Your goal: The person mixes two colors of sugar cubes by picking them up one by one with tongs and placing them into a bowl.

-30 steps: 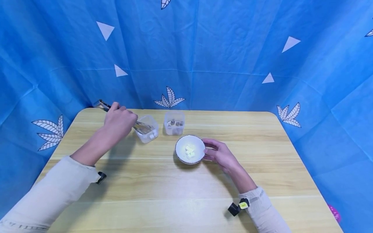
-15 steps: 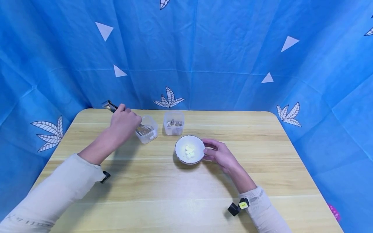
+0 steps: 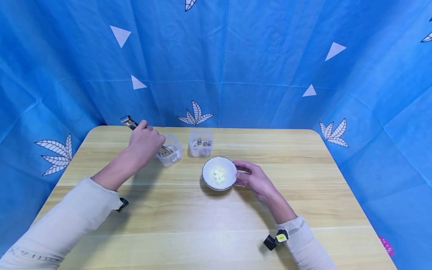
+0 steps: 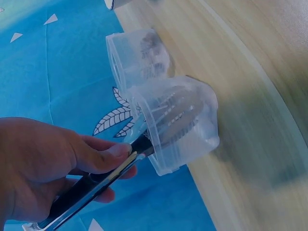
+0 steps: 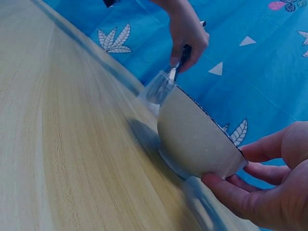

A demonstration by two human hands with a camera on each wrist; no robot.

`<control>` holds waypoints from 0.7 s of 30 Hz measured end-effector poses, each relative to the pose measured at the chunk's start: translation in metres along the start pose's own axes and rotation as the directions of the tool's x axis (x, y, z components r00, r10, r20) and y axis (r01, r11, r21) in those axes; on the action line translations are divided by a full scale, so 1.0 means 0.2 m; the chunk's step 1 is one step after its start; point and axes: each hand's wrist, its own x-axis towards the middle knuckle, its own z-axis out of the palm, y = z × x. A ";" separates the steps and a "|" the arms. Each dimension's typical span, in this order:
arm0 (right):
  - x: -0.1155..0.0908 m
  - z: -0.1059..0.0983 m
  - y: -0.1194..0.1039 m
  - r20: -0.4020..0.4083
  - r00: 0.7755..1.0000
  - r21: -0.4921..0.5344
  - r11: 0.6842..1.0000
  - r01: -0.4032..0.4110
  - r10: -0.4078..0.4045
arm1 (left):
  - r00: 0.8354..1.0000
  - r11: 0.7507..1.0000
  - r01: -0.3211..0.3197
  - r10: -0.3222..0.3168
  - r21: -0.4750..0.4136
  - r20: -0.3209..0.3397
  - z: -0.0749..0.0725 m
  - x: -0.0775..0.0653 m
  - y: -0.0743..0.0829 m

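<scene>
My left hand [image 3: 143, 142] grips a pair of metal tongs [image 4: 110, 179] with black on their handles. The tongs' slotted ends reach down into a clear plastic container [image 4: 207, 132]; white pieces inside it are only partly visible. On the right, my right hand [image 3: 256, 180] holds the side of a white bowl [image 3: 208, 168], thumb and fingers at its rim and outer wall. Several small white cubes [image 3: 219, 176] lie in the bottom of that bowl, which stands on the table.
A second clear container [image 3: 201, 151] with several small brownish-grey pieces stands right of the first, behind the bowl. The wooden table [image 3: 189, 228] meets a blue patterned curtain [image 3: 256, 75] at the back and sides.
My left hand has moved slightly to the right with the tongs, whose ends have drawn closer together inside the container. The right hand and bowl have stayed in place.
</scene>
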 end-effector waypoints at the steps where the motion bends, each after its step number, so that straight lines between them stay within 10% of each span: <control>1: 0.00 0.00 0.00 -0.005 1.000 0.002 1.000 -0.003 0.003 | 1.000 1.000 -0.003 0.003 -0.004 -0.003 0.00 0.00 0.00; 21: 0.00 0.01 0.00 -0.015 1.000 -0.009 1.000 0.003 -0.004 | 0.999 0.996 -0.007 0.003 -0.092 -0.044 0.04 -0.02 -0.05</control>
